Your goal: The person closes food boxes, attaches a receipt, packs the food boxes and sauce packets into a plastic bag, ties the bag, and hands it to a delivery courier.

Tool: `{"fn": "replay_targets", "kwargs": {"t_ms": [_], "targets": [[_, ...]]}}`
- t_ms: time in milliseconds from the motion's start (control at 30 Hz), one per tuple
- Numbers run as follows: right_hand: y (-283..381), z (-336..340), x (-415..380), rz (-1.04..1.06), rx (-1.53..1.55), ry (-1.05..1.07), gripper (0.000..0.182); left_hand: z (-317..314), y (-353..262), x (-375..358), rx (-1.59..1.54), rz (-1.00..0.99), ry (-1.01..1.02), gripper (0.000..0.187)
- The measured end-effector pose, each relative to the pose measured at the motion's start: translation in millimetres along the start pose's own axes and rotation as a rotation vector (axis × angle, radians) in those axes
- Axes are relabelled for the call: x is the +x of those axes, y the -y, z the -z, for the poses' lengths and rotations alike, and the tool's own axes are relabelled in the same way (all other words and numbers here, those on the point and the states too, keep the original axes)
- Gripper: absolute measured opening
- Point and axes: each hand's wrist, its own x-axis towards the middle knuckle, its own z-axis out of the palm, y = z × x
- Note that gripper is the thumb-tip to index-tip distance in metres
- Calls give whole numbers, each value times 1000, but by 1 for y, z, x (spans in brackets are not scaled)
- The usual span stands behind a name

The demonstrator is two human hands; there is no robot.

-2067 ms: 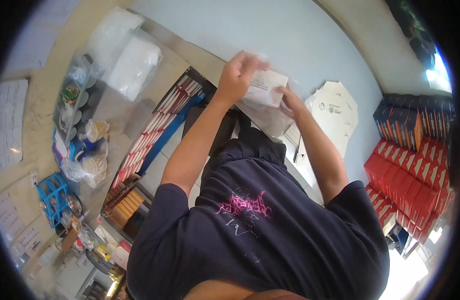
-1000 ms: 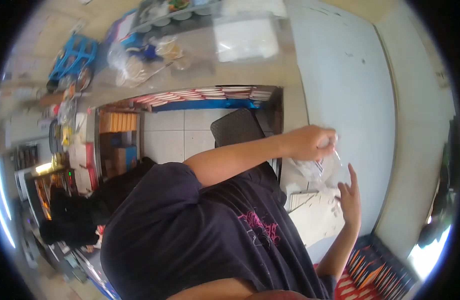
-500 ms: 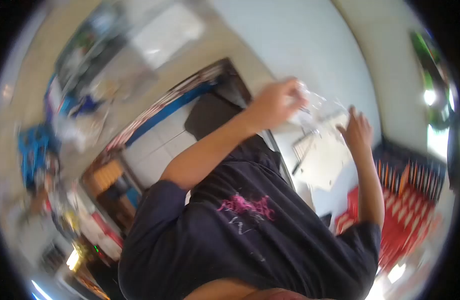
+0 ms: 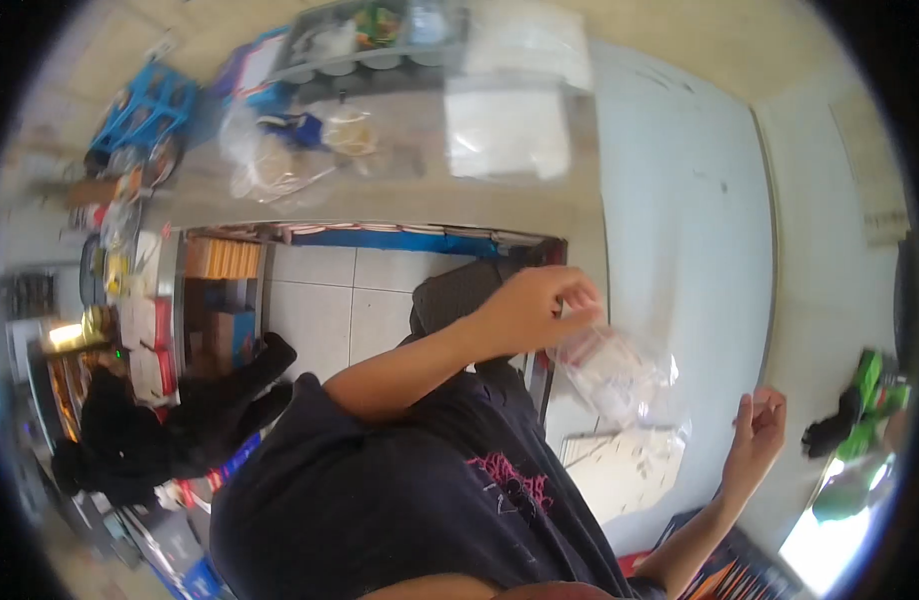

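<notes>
My left hand [image 4: 540,310] reaches across from the left, its fingers curled together at the upper edge of a clear plastic bag [image 4: 620,375]. The bag has pale contents with some reddish print, which blur too much to name. It hangs over the light blue-grey surface and partly over a cream board or folder [image 4: 620,480]. On the right, my right hand [image 4: 755,435] is raised apart from the bag, thumb and loosely bent fingers separated, with nothing visible in it.
A beige counter [image 4: 400,200] bears clear bags with round contents [image 4: 270,165], white packets [image 4: 510,130] and a dark compartment tray [image 4: 370,60]. A blue plastic crate [image 4: 150,110] stands at the upper left. A dark chair [image 4: 455,295] is beneath my left forearm.
The view has turned, bringing the counter level across the top. Both hands appear lower in the view and farther apart; the bag hangs below my left hand.
</notes>
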Motion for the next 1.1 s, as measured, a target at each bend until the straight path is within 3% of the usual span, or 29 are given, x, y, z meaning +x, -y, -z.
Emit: {"fn": "replay_targets", "kwargs": {"t_ms": [33, 67, 133, 167, 200, 267, 333, 400, 467, 567, 633, 667, 733, 867, 933, 1033, 1067, 1100], "targets": [[40, -23, 21, 185, -8, -11, 19, 21, 16, 1, -86, 170, -45, 29], [75, -46, 36, 367, -15, -29, 20, 40, 39, -3, -13, 164, -184, 26], [134, -98, 85, 735, -119, 199, 22, 82, 134, -4, 213, 200, -391, 21], [171, -133, 100, 584, -106, 328, 19, 104, 161, -5, 269, 135, -540, 19], [209, -174, 114, 429, -94, 454, 17, 129, 185, -4, 269, 135, -565, 19], [257, -278, 156, 627, -25, 556, 18, 183, 224, 3, 617, 90, -619, 17], [321, -380, 180, 810, -63, 550, 16, 218, 247, 8, 532, 93, -639, 13], [361, -506, 223, 997, 53, 565, 19, 252, 268, 15, 618, 12, -486, 12], [424, -606, 238, 1119, -93, 496, 20, 261, 277, 16, 658, 42, -353, 14], [487, -747, 257, 1042, -62, 505, 18, 269, 281, 16, 688, -21, -354, 18], [510, -810, 264, 1281, -403, 164, 19, 273, 288, 16, 660, -13, -362, 18], [520, -825, 266, 1279, -408, 171, 19, 276, 287, 15, 642, -36, -378, 19], [534, -839, 281, 1320, -826, 161, 24, 284, 287, 17, 607, -65, -400, 19], [546, -834, 311, 1253, -901, 197, 28, 286, 284, 14, 551, -22, -341, 21], [558, -812, 322, 1176, -441, 389, 27, 288, 286, 13, 528, -7, -298, 22], [548, -820, 299, 1069, -382, 425, 28, 288, 286, 13, 546, -35, -313, 21], [545, -833, 294, 1069, -382, 418, 28, 289, 287, 13, 538, -57, -341, 21], [540, -848, 286, 1142, -674, 363, 28, 291, 287, 14, 529, -78, -369, 20]]}}
